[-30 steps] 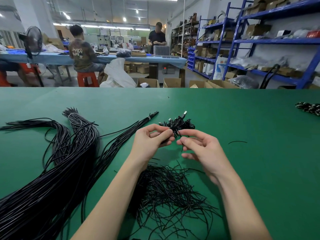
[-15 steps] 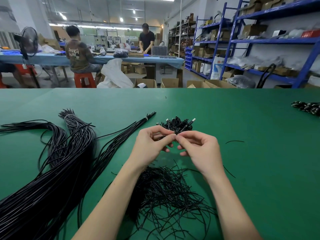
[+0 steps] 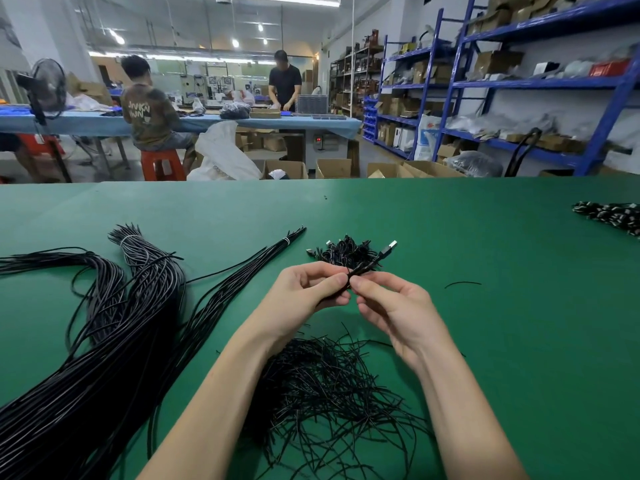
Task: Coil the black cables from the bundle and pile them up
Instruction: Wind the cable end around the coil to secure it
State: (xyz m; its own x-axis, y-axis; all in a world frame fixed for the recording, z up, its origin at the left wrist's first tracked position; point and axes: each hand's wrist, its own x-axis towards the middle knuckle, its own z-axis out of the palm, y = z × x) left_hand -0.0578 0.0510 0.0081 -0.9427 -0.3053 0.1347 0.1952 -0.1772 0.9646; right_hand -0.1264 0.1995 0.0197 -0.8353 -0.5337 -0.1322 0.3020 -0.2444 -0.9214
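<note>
Both the left hand (image 3: pixel 308 289) and right hand (image 3: pixel 391 306) pinch a coiled black cable (image 3: pixel 367 266) above the green worktop (image 3: pixel 485 341), apparently securing it before piling it on the finished heap (image 3: pixel 346 254).

Green table (image 3: pixel 485 341) carries cable bundle (image 3: pixel 104 358), coiled pile (image 3: pixel 346 254), loose ties (image 3: pixel 329 393).

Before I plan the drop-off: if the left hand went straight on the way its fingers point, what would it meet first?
Most likely the right hand, whose fingertips already meet the left hand on the coiled cable.
</note>
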